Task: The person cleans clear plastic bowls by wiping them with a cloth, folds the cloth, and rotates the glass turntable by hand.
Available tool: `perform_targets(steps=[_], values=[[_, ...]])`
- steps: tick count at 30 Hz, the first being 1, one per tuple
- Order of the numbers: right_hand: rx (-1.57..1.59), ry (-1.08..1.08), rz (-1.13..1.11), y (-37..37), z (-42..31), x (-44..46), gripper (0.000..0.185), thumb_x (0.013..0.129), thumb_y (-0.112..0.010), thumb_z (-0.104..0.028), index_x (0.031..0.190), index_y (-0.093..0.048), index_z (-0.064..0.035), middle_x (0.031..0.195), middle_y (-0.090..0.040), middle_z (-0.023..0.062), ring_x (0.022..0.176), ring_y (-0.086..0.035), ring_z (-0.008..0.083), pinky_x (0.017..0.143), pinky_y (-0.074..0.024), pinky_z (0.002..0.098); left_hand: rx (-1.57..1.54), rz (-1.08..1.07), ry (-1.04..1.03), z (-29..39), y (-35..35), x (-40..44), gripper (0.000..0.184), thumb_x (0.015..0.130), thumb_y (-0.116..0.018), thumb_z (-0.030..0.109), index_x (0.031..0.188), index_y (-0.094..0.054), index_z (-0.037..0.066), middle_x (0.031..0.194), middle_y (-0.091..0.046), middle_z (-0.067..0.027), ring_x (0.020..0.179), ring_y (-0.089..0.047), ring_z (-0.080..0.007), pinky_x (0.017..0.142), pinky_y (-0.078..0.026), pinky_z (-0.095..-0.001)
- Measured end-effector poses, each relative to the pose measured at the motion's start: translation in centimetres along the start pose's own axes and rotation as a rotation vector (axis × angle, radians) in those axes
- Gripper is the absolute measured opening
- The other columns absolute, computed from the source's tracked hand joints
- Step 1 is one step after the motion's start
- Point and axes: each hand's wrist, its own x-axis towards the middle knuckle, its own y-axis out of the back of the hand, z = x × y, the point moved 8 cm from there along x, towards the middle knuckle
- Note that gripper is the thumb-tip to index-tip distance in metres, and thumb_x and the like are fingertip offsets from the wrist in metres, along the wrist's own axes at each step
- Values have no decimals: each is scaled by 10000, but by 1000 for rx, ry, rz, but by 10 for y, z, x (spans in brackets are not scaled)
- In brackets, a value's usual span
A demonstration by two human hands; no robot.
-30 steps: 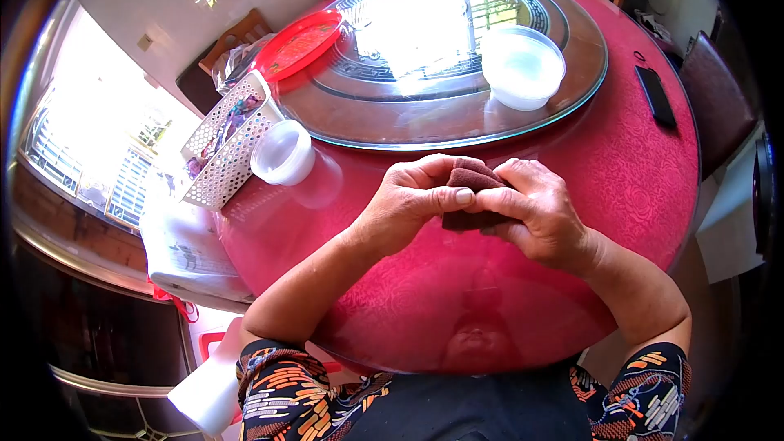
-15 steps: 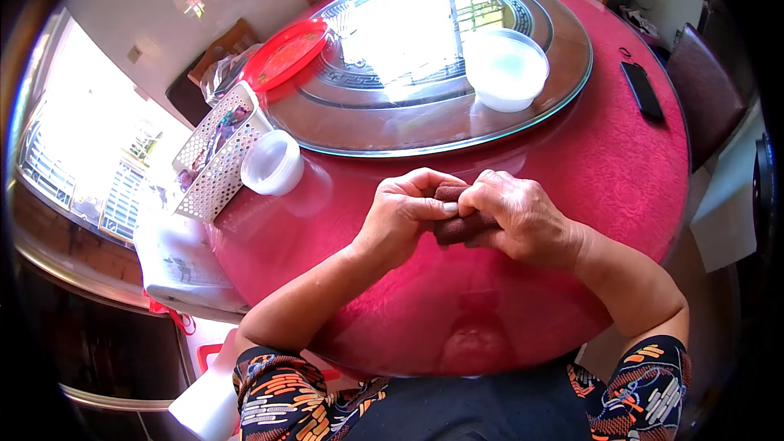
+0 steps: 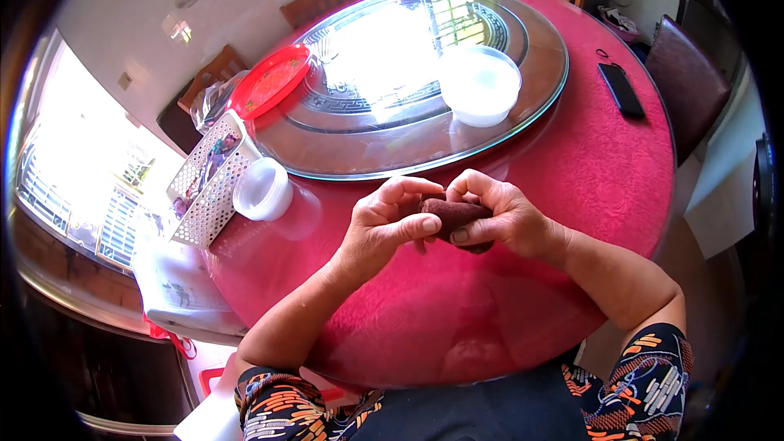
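A dark brown, rolled or folded cloth [image 3: 454, 216] is held between my hands, above the near part of the red table [image 3: 384, 302]. My right hand [image 3: 508, 216] grips it from the right, with the thumb on its lower side and the fingers over its top. My left hand [image 3: 390, 220] is at the cloth's left end, fingers bent around it and thumb pointing to the right. Part of the cloth is hidden by the fingers.
A glass turntable [image 3: 367, 151] bears a white plastic tub [image 3: 480, 86] and a red tray [image 3: 271, 82]. To the left are a perforated white basket [image 3: 214, 188] and a clear tub [image 3: 263, 189]. A black phone [image 3: 621, 91] lies at the right.
The cloth looks more tightly rolled than a second ago. My hands have shifted a little left and lower, and the left fingers are looser. The view has tilted, so the table appears lower.
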Motion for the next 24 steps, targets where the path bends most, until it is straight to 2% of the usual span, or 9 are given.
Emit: perform_targets(steps=[1,4,9,12,13,16,20,23,24], values=[[26,-11,-2,0,0,0,347,871,-760,-72,1123,-526,-115,1002,-628,42,944,-597,139,860,-502,302,-2,-16,1,2,-1,-1,465,881,-800,63,1286,-578,5,1110,-673,-101,1051,-664,-166,898,-586,-319],[58,8,6,-1,0,0,348,867,-766,-77,1123,-532,-113,1003,-631,47,938,-600,138,854,-504,304,98,-88,-263,18,-15,-1,542,823,-826,0,1302,-572,8,1186,-682,-127,1050,-665,-182,908,-568,-318],[-43,-120,-36,-4,-1,-5,439,803,-849,-139,1116,-543,-106,1000,-636,69,919,-624,171,806,-532,319,-7,-92,-155,4,-7,-4,508,785,-847,-1,1241,-623,7,1199,-656,-107,1099,-640,-182,962,-548,-335],[-344,15,-30,-6,-14,-5,541,741,-915,-251,1107,-547,-94,990,-629,95,924,-635,195,800,-546,333,-5,-109,-186,5,-10,-5,456,797,-833,-12,1208,-638,10,1160,-655,-82,1075,-646,-173,948,-561,-331],[-363,26,-32,-10,-21,-7,594,721,-929,-348,1089,-547,-79,975,-615,105,942,-633,202,828,-542,337,4,-112,-201,7,-12,-5,435,808,-825,-16,1200,-636,15,1136,-652,-64,1061,-649,-163,936,-571,-324],[-382,-2,23,-11,-14,-7,565,750,-911,-353,1074,-546,-69,972,-608,100,943,-624,197,834,-533,334,40,-111,-232,9,-14,-5,417,817,-815,-31,1190,-635,18,1104,-643,-43,1045,-649,-150,924,-576,-311],[-123,-27,7,-11,-5,-5,476,812,-870,-292,1080,-546,-68,974,-607,88,945,-612,190,868,-510,322,42,-85,-216,3,-13,-5,415,813,-807,-59,1186,-640,15,1092,-630,-36,1039,-639,-145,927,-563,-298],[-71,24,-8,-13,-11,-4,392,838,-833,-90,1114,-554,-77,991,-623,54,949,-634,149,850,-544,302,-13,-103,-226,10,-12,-5,395,815,-798,-76,1171,-653,15,1081,-627,-27,1036,-630,-137,924,-557,-288],[-90,24,-3,-13,-11,-5,392,836,-831,-79,1119,-561,-77,993,-623,52,947,-633,147,854,-544,300,11,-111,-223,12,-12,-5,390,813,-797,-78,1166,-657,14,1076,-628,-27,1037,-630,-138,924,-558,-292]])
